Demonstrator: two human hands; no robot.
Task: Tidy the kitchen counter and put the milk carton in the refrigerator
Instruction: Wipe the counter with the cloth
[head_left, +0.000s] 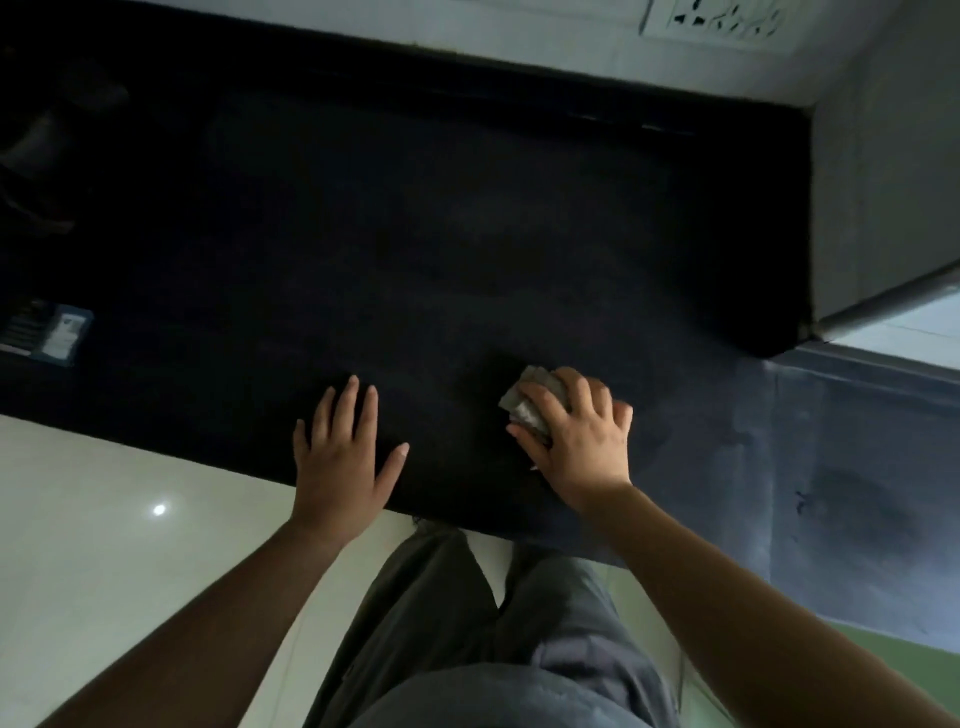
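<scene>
The dark kitchen counter (441, 249) fills most of the view. My left hand (340, 457) lies flat near its front edge, fingers straight and spread, holding nothing. To its right, my right hand (579, 436) presses a folded grey cloth (524, 400) against the counter, fingers curled over it; most of the cloth is hidden under the hand. A small blue carton (54, 335) lies at the far left of the counter, dim and partly cut off.
A grey wall or cabinet side (883, 197) rises at the counter's right end. A white socket plate (711, 18) sits on the back wall. Dark, unclear shapes (47, 140) stand at the back left. Pale floor tiles (104, 519) lie below the counter's edge.
</scene>
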